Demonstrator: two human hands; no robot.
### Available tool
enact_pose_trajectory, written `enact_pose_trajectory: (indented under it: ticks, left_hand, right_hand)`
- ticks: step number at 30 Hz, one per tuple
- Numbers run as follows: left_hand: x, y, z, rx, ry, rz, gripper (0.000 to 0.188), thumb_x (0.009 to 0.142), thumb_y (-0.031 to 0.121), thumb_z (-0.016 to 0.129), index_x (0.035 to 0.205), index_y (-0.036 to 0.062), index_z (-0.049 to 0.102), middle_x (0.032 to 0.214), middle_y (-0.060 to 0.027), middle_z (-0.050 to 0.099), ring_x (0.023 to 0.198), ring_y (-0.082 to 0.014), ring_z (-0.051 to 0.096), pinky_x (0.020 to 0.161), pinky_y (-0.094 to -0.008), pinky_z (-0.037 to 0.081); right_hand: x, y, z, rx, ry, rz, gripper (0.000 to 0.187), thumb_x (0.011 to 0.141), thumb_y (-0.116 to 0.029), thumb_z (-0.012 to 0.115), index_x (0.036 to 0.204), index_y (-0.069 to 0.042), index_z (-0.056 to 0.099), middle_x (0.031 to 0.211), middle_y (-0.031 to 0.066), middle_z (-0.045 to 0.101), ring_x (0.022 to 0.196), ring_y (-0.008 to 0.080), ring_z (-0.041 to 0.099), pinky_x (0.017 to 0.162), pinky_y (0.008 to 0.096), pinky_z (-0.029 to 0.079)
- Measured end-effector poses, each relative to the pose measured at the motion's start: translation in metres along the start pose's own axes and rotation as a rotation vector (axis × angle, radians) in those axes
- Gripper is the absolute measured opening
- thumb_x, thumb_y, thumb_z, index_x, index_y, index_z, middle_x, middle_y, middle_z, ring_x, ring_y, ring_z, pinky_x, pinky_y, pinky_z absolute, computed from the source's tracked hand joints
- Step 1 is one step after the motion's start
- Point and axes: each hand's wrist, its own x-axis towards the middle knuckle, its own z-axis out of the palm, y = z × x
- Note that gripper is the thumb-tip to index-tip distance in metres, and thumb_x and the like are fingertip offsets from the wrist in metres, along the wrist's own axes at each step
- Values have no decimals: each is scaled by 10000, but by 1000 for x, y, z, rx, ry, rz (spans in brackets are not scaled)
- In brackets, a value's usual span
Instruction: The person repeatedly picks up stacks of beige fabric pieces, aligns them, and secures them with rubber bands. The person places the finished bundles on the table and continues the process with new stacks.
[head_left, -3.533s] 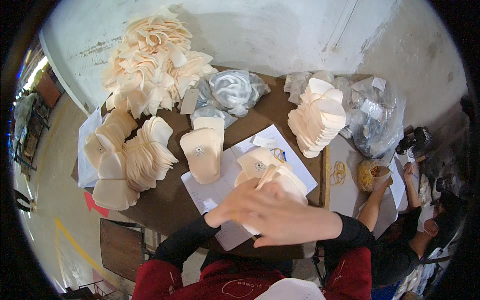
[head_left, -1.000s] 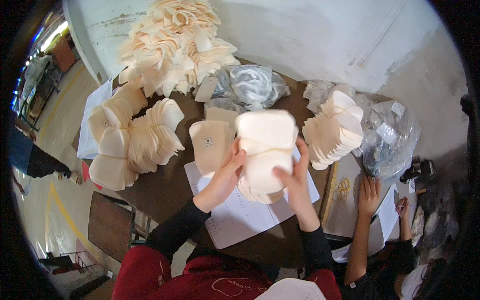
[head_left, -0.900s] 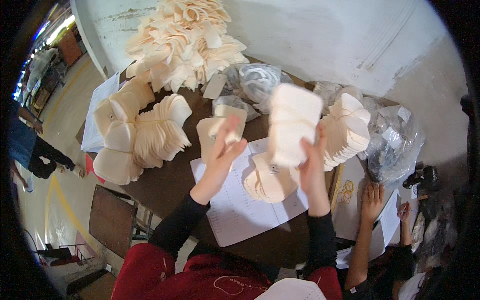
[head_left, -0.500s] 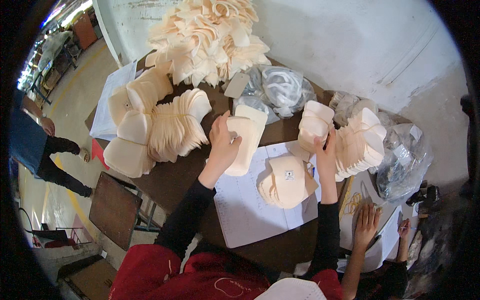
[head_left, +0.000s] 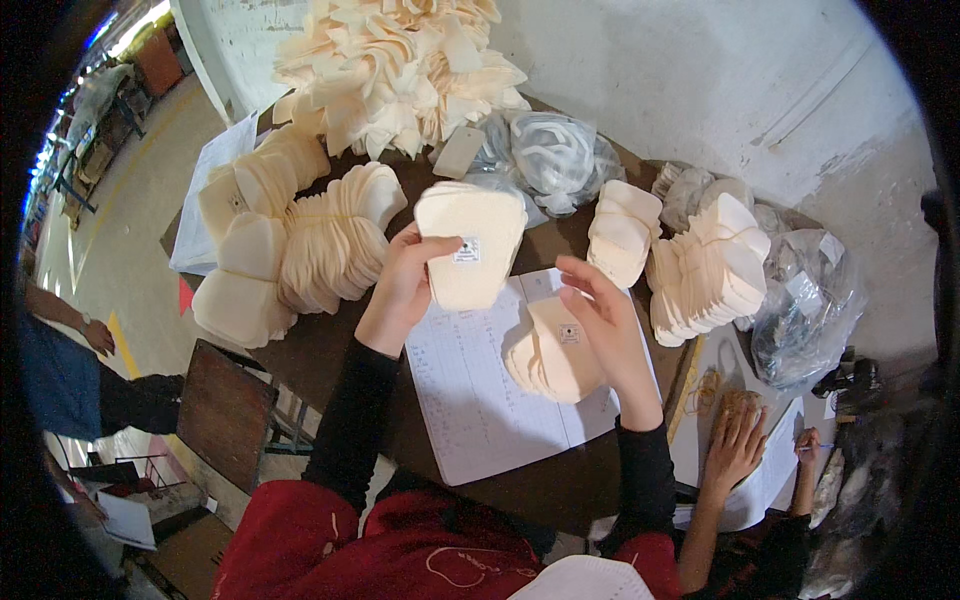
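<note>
A brown table [head_left: 330,350] carries heaps of cream cut pieces [head_left: 400,70] at the far side. On a ruled sheet [head_left: 480,400] near the person lies a small stack [head_left: 555,350]. The left hand [head_left: 400,285] grips a tagged bundle [head_left: 470,245], lifted left of centre; the right hand [head_left: 600,310] hovers open over the stack. Sorting seems underway; next the bundle needs a clear resting spot.

Light soft, even, daylight kind. Brightest on pale wall [head_left: 700,90] far past both hands. Bright glare spot far up-left of left hand [head_left: 400,285]. Shadows weak. Hands and cream stack [head_left: 470,245] sharp. Edges bend, go dark all round. Things far right of right hand [head_left: 605,320] dim, blurry.
</note>
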Motion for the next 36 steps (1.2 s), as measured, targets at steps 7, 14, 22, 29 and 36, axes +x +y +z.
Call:
enact_pose_trajectory:
  ticks: [7,14,22,29,36]
  left_hand:
    - [-8,-13,13,-7,13,261,592,718,-52,516,1306,18,514,1176,-89,629,1004,-179,632,861,-280,496]
    - [-8,-35,25,186,-151,100,745,759,-17,572,1443,72,291,1342,-66,482,1218,-150,495,986,-270,408]
    - [7,-19,-10,247,289,126,498,1003,373,530,1394,78,442,1299,-52,561,1242,-153,486,1064,-314,338]
    - [12,-43,-2,348,155,-92,566,974,391,589,1335,-19,441,1253,-111,564,1172,-174,530,988,-291,410]
    - [-6,-39,33,366,-28,394,571,892,193,699,1349,-3,420,1270,-127,583,1198,-201,555,984,-309,437]
  right_hand:
    - [31,2,68,-16,21,-323,834,853,-110,692,1495,2,171,1426,231,408,1294,288,453,1061,378,386]
    - [32,29,85,554,253,44,612,830,56,547,1386,-18,304,1281,123,522,1205,196,517,1011,303,419]
    - [57,12,44,1078,159,307,474,883,-32,564,1333,-2,421,1242,119,582,1152,231,580,999,345,471]
    - [82,47,91,578,137,320,542,905,-46,537,1408,-5,342,1318,129,509,1194,230,525,1051,355,402]
    - [47,8,94,445,305,-128,869,967,-197,590,1540,4,-32,1535,214,260,1378,259,331,1129,348,274]
